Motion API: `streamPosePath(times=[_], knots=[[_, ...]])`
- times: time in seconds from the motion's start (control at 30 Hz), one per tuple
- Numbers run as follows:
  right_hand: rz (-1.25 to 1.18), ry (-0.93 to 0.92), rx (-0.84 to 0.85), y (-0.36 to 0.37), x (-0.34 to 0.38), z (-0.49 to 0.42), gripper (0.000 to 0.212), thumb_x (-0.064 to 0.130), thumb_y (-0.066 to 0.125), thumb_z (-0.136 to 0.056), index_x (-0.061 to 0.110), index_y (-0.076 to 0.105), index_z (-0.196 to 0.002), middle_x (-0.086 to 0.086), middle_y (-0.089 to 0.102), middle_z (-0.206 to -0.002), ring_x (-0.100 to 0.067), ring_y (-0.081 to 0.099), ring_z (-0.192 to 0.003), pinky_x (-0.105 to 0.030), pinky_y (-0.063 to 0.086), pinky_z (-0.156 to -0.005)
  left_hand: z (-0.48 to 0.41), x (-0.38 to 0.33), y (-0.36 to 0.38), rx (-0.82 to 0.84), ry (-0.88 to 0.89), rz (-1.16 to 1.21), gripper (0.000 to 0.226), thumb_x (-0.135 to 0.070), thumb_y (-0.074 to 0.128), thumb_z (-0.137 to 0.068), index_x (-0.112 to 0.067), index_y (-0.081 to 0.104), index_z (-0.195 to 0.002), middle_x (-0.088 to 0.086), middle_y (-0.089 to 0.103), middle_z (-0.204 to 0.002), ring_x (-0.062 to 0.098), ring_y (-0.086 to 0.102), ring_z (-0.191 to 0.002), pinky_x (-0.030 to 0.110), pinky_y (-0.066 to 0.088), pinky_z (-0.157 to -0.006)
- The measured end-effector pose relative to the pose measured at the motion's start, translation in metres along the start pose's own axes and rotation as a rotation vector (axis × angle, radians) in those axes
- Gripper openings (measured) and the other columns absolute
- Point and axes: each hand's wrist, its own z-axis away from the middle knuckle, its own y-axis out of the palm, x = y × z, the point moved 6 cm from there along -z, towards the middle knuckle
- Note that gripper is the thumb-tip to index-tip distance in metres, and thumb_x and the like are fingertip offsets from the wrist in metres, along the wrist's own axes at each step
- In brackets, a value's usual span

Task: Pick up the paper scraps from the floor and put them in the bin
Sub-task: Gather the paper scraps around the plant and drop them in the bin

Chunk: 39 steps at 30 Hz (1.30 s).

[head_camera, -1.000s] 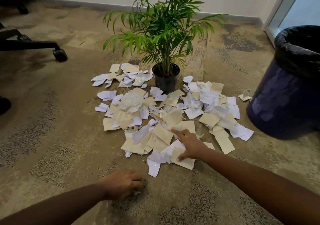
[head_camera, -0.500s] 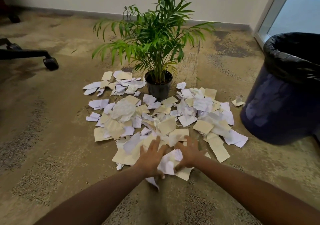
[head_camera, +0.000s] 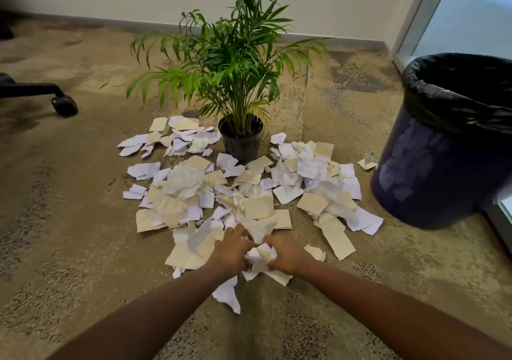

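Note:
White and beige paper scraps (head_camera: 194, 193) lie spread over the carpet in front of a potted plant. At the near edge of the pile my left hand (head_camera: 231, 251) and my right hand (head_camera: 288, 253) press together from both sides on a crumpled bunch of scraps (head_camera: 260, 258). Some pieces hang loose below the hands. The dark blue bin (head_camera: 443, 171), lined with a black bag, stands at the right, apart from both hands.
A potted palm (head_camera: 241, 138) stands in the middle of the scraps. An office chair's leg and castor (head_camera: 63, 104) are at the far left. A wall runs along the back and a glass door frame (head_camera: 410, 21) rises behind the bin.
My left hand came up from the bare carpet to the pile and joined the right. Both hands closed in on a bunch of scraps and gathered it tighter.

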Motion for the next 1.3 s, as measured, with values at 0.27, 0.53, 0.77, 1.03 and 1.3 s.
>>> streamPosePath(times=[0.27,0.53,0.77,1.03,1.3], knots=[[-0.099,-0.033,-0.217,-0.056,0.01,0.017,0.025,0.015,0.065,-0.08,0.009,0.06,-0.104,-0.01,0.063,-0.098,-0.019,0.052,-0.085,-0.016,0.032,-0.056,-0.005,-0.01,-0.057,-0.214,-0.021,0.095,0.028,-0.023,0.064,-0.087,-0.015,0.063,-0.114,0.009,0.055,-0.122,0.024,0.046,-0.115,0.028,0.038,-0.089],[-0.143,-0.158,-0.411,-0.147,0.01,0.054,0.01,0.014,0.062,-0.084,0.02,0.054,-0.085,-0.005,0.058,-0.082,-0.012,0.048,-0.076,-0.016,0.028,-0.05,0.002,-0.064,-0.149,-0.333,0.072,0.168,0.021,-0.018,0.067,-0.084,-0.002,0.067,-0.096,0.015,0.066,-0.103,0.02,0.053,-0.088,0.026,0.029,-0.066],[0.025,-0.175,-0.642,-0.273,-0.001,0.111,0.033,0.01,0.059,-0.084,0.027,0.036,-0.067,0.006,0.044,-0.071,-0.014,0.043,-0.074,-0.02,0.026,-0.054,0.007,-0.146,-0.257,-0.615,0.232,0.379,0.022,-0.009,0.069,-0.082,0.008,0.064,-0.095,0.022,0.063,-0.099,0.029,0.058,-0.091,0.03,0.035,-0.067],[0.039,-0.075,-1.024,-0.386,-0.058,0.189,0.008,0.014,0.065,-0.084,0.011,0.059,-0.089,0.002,0.051,-0.08,-0.006,0.045,-0.064,-0.007,0.037,-0.056,-0.026,-0.273,-0.322,-0.74,0.464,0.595,0.023,-0.01,0.07,-0.082,0.008,0.065,-0.096,0.025,0.066,-0.098,0.03,0.061,-0.087,0.022,0.027,-0.057],[0.0,0.283,-1.058,-0.387,-0.148,0.195,0.016,0.011,0.062,-0.084,0.006,0.06,-0.099,-0.014,0.065,-0.094,-0.03,0.061,-0.089,-0.029,0.039,-0.066,-0.091,-0.353,-0.279,-0.459,0.447,0.873,0.033,-0.006,0.065,-0.086,0.002,0.056,-0.117,0.023,0.059,-0.12,0.03,0.057,-0.107,0.029,0.044,-0.079]])
